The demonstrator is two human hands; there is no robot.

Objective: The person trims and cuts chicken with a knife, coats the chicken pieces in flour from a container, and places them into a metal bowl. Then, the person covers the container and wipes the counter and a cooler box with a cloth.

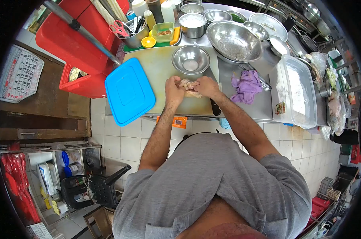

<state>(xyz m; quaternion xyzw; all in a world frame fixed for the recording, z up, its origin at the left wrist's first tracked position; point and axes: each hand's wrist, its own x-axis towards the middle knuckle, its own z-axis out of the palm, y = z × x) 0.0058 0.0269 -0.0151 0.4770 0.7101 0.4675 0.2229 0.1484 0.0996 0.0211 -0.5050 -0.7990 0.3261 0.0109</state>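
Pale pink raw meat (189, 84), perhaps chicken, lies on the cutting board (158, 75) between my two hands. My left hand (175, 92) has its fingers closed on the meat's left side. From the right, my right hand (207, 86) grips the other side with bent fingers. Just beyond the meat stands a small steel bowl (191, 59) with something whitish at its bottom. A knife with a black handle (215, 107) rests along the board's right edge, its blade partly hidden by my right hand and forearm.
A blue lid (130, 91) overhangs the counter's left front edge. To the right are a crumpled purple cloth (246, 85) and a clear tub of white powder (295, 91). A perforated steel bowl (234, 42) and an orange half (148, 42) stand farther back, beside sauce bottles (167, 12).
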